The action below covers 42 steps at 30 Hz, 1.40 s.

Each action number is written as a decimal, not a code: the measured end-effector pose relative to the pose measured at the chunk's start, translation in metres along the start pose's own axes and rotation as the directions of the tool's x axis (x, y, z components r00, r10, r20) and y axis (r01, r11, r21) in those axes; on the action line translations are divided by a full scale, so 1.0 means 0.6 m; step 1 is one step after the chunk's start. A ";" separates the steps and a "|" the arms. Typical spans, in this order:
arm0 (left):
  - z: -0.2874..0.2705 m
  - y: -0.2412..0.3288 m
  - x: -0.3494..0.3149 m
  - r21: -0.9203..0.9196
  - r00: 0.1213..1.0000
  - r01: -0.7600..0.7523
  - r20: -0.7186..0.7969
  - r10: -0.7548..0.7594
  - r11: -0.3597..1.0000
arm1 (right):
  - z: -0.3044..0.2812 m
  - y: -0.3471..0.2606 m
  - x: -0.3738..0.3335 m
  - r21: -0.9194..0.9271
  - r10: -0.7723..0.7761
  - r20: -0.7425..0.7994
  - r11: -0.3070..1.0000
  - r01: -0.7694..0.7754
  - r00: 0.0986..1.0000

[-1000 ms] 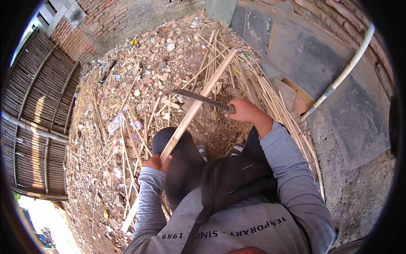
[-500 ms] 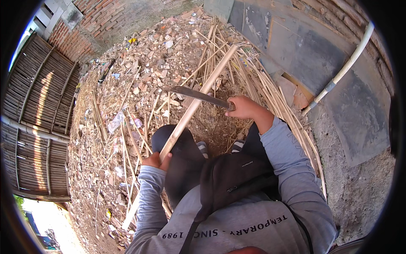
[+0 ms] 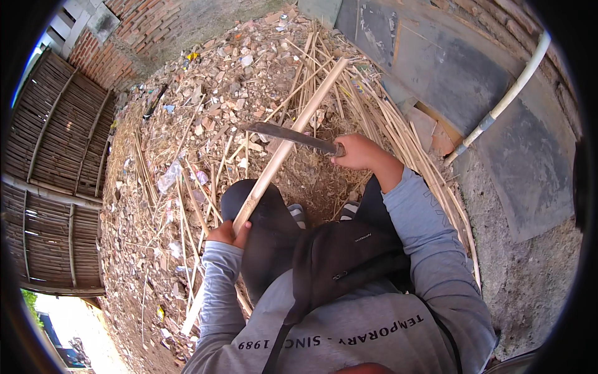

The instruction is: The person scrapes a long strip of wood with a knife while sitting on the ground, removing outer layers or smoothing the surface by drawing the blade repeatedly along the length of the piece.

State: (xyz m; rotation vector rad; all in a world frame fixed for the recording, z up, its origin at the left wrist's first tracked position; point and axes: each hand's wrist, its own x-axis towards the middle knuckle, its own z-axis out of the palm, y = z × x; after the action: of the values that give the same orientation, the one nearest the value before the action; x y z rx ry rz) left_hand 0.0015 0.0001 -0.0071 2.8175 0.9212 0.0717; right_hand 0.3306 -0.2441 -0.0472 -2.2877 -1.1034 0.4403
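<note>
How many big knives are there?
1: a long, dark metal knife in the right grip, crossing the long, flat, pale wooden strip. More could be hidden in the brown, stony rubble.

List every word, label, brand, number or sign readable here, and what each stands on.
Grey long-sleeved fabric shirt: dark printed letters and numbers across the front, upside down; wording not copied.
Its grey right sleeve: dark lettering, too faint to read.
Black fabric bag: tiny pale mark, too small to read.
Dark metal blade, long pale strip: no lettering visible.

Brick wall [image 3: 99, 57], rubble-strewn ground [image 3: 128, 249], slatted screen [image 3: 53, 115]
</note>
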 end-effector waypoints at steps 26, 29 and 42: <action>0.025 -0.021 0.000 -0.076 0.998 0.039 -0.045 -0.042 0.996 | -0.037 -0.046 -0.017 0.028 0.068 -0.153 0.998 -0.064 0.986; 0.023 -0.023 0.001 -0.099 0.998 0.046 -0.025 -0.049 0.994 | -0.037 -0.031 -0.011 -0.050 0.082 -0.169 0.995 -0.092 0.982; 0.001 -0.021 0.007 -0.206 0.991 0.102 0.109 -0.080 0.973 | -0.050 -0.024 -0.010 -0.096 0.309 -0.323 0.930 -0.356 0.894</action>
State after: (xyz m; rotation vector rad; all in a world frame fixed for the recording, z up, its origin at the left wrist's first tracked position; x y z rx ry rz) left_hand -0.0025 0.0123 -0.0101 2.5564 0.9579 0.0145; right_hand 0.3334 -0.2520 -0.0144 -2.5840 -0.6097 0.1233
